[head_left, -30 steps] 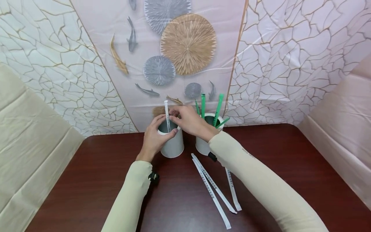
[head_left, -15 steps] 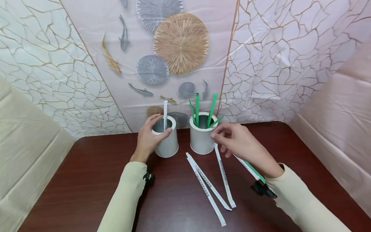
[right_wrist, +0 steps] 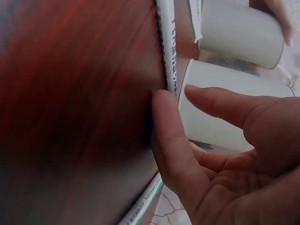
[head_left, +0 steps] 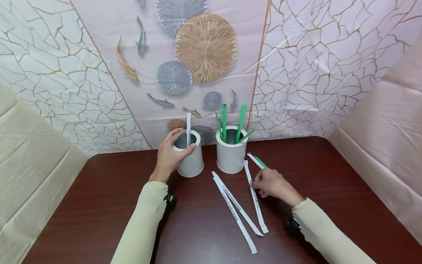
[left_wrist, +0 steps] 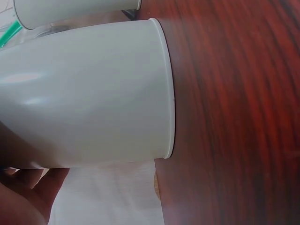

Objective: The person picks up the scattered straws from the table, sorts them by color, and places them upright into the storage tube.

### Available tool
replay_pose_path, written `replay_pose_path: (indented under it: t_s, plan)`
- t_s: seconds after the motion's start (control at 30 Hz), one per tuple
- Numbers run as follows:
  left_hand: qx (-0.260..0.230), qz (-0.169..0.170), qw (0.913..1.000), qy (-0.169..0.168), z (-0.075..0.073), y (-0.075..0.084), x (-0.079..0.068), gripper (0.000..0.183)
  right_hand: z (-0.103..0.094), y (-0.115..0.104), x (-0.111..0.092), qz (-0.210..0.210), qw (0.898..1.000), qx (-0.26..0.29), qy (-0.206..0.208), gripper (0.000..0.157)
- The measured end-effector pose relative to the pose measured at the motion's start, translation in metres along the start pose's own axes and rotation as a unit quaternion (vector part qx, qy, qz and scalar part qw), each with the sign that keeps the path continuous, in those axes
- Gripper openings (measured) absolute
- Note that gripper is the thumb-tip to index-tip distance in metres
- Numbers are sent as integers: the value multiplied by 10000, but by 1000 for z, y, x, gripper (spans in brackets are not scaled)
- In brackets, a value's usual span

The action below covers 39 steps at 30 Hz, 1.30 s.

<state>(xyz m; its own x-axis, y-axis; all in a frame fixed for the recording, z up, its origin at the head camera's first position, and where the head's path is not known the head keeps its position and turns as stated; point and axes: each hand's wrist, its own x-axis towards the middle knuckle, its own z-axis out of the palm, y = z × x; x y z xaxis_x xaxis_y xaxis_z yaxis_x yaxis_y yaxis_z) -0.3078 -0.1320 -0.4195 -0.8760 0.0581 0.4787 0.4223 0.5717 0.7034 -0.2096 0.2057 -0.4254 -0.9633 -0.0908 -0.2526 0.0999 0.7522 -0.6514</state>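
My left hand (head_left: 168, 157) holds the left grey-white can (head_left: 191, 163) by its upper side, thumb at the rim. A white paper-wrapped straw (head_left: 189, 128) stands upright in that can. In the left wrist view the can's wall (left_wrist: 93, 98) fills much of the picture. My right hand (head_left: 273, 185) is low over the table at a white wrapped straw (head_left: 258, 214) lying there. In the right wrist view the index fingertip meets or nearly meets this straw (right_wrist: 167, 42), with the thumb apart from it.
A second can (head_left: 230, 159) at the right holds several green wrapped straws (head_left: 241, 123). Two white wrapped straws (head_left: 235, 214) lie crossed on the dark red table (head_left: 108, 212). A white and a green straw (head_left: 258, 161) lie partly beneath my right hand. Patterned cloth (head_left: 296, 73) hangs behind.
My right hand has left the left can, moved right past the second can and come down to the straw on the table. The left hand keeps its hold on the can.
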Motion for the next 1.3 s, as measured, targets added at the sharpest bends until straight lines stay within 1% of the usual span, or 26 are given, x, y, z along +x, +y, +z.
replay_pose_path:
  t_s: [0.13,0.23,0.37,0.47,0.57,0.63,0.67,0.73,0.8,0.87,0.93,1.03,1.1,1.2,1.3]
  plan:
    - [15,3,10000,36,-2,0,0,67,5,-5,5,55,9995,-314,11,21]
    - [-6,29,10000,67,-2,-1,1,66,7,-12,6,26,9974,-725,-29,23]
    - [-55,56,10000,43,-1,-3,2,65,7,-17,6,20,9927,-1206,33,25]
    - [-82,34,9999,50,0,-3,1,66,6,-18,6,2,9905,-1373,55,27]
    - [-86,9,9999,73,-1,-3,0,65,2,-15,6,-30,9909,-1346,-5,29]
    - [-70,-1,10000,66,-1,-3,1,66,-4,-13,4,-34,9932,-1165,-44,27]
    - [-61,-1,10000,57,-1,-3,1,66,-7,-11,3,-38,9952,-981,-58,25]
    - [-42,-14,10000,40,-1,-3,1,66,-14,-10,-2,-76,9991,-384,-131,16]
    - [-30,-28,10000,19,-2,-2,1,66,-22,-10,-8,-127,9993,269,-212,9]
    - [-20,-39,10000,7,-2,-2,1,67,-31,-12,-15,-253,9961,805,-244,13]
    - [-21,-46,10000,8,-3,-2,1,67,-42,-18,-24,-447,9926,1109,-197,20]
    - [-12,-46,10000,23,-4,-2,0,67,-59,-31,-36,-891,9879,1262,122,21]
    - [-3,-51,10000,38,-3,-1,0,67,-70,-44,-44,-1225,9823,1374,339,18]
    - [-6,-56,10000,33,-2,-1,0,67,-84,-67,-53,-1680,9723,1500,620,17]
    - [-24,-60,10000,-9,0,0,0,67,-95,-94,-56,-2110,9630,1445,852,21]
